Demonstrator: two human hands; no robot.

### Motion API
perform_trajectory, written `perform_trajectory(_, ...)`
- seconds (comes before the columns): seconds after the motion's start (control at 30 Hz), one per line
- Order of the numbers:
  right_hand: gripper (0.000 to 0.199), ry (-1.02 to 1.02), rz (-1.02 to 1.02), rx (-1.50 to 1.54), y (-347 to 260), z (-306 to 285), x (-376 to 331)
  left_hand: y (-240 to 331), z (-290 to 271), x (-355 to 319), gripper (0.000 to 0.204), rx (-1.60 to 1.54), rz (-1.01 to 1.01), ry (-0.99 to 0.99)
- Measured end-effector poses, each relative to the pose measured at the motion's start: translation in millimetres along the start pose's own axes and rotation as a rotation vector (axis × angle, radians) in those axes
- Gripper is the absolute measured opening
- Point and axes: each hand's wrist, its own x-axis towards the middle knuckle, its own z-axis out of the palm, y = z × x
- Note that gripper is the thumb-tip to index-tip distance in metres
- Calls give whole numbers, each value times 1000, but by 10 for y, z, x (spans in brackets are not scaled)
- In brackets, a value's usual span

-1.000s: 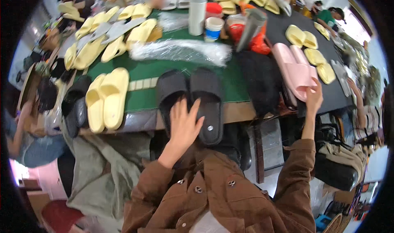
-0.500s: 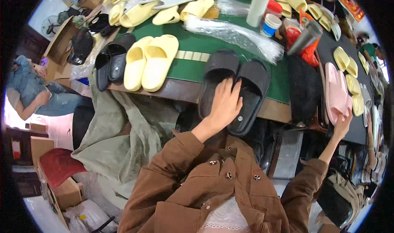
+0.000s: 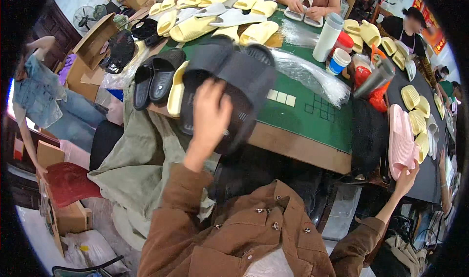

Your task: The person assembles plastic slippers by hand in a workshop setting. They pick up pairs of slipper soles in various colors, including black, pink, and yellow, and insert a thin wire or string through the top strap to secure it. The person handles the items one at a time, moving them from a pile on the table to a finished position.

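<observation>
1. While the left hand (image 3: 211, 112) lifts a pair of black slippers (image 3: 229, 84) above the green tabletop (image 3: 312, 112), grip clamped on them, the pick-up seems under way.
2. Right hand (image 3: 406, 173), fingers closed on a pink slipper (image 3: 400, 139) at the tabletop's edge; lifting it looks the likely next move.

Brown buttoned jacket, long sleeves; pale garment beneath, apparently.

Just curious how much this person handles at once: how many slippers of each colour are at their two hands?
Black rubber slide slippers, held up by the left hand: 2
Pink ribbed foam slippers, touched by the right hand: 2
Total: 4
</observation>
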Motion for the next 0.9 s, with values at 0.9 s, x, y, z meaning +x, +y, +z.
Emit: perform_trajectory(0.9, 40, -162, -140, 699, -1189, -750, -497, -2715, -447, 574, 49, 551, -284, 39)
